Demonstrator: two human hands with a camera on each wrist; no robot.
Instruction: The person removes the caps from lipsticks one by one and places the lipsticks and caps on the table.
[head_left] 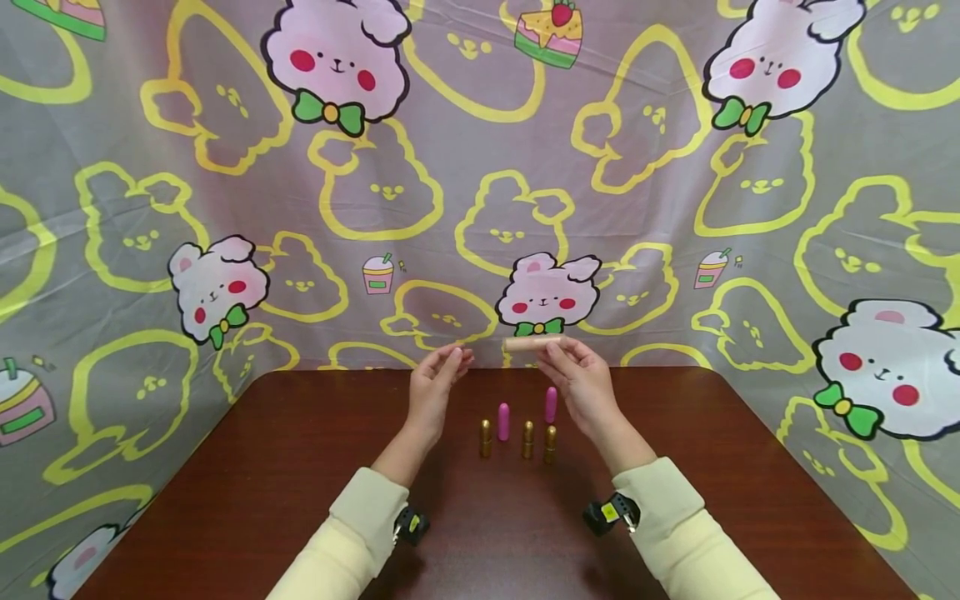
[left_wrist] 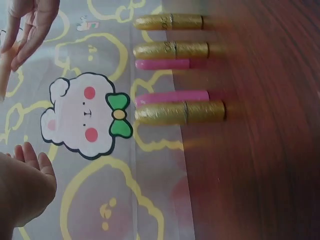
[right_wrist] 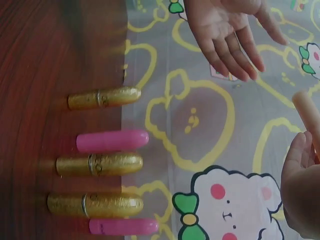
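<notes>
Right hand (head_left: 582, 380): I see it pinching one end of a beige tube (head_left: 521, 343), roughly level above the worktop (head_left: 300, 467).
Left hand (head_left: 433, 385): fingers relaxed, near the beige tube's free end but apart.
Gold tubes (head_left: 486, 439): three, upright on the worktop.
Pink tubes (head_left: 504, 422): two, upright behind the gold.

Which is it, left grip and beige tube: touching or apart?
Apart. In the head view, a strip of patterned backdrop shows between the left grip and the facing end of the beige tube.
</notes>
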